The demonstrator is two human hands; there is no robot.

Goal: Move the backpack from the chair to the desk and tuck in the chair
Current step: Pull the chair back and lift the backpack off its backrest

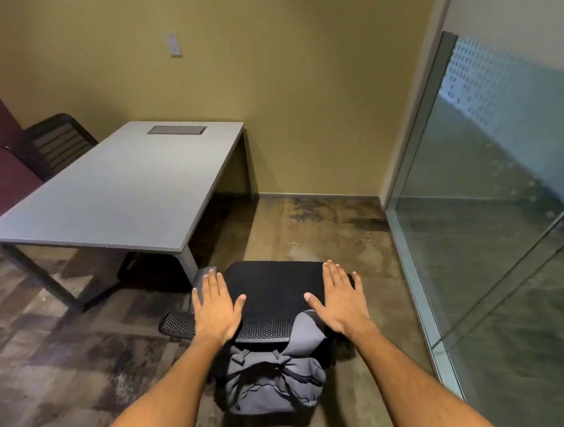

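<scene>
A black office chair (273, 288) stands on the floor just right of the desk's near corner, seen from behind and above. A grey backpack (274, 383) hangs on or leans against the near side of its mesh backrest. My left hand (215, 311) and my right hand (340, 300) hover flat over the chair, fingers spread, palms down, holding nothing. The grey desk (124, 193) stretches away to the upper left with a bare top.
A second black chair (53, 144) sits at the far left side of the desk by the purple wall. A glass partition (491, 200) runs along the right. A yellow wall closes the back. Patterned carpet lies around the chair.
</scene>
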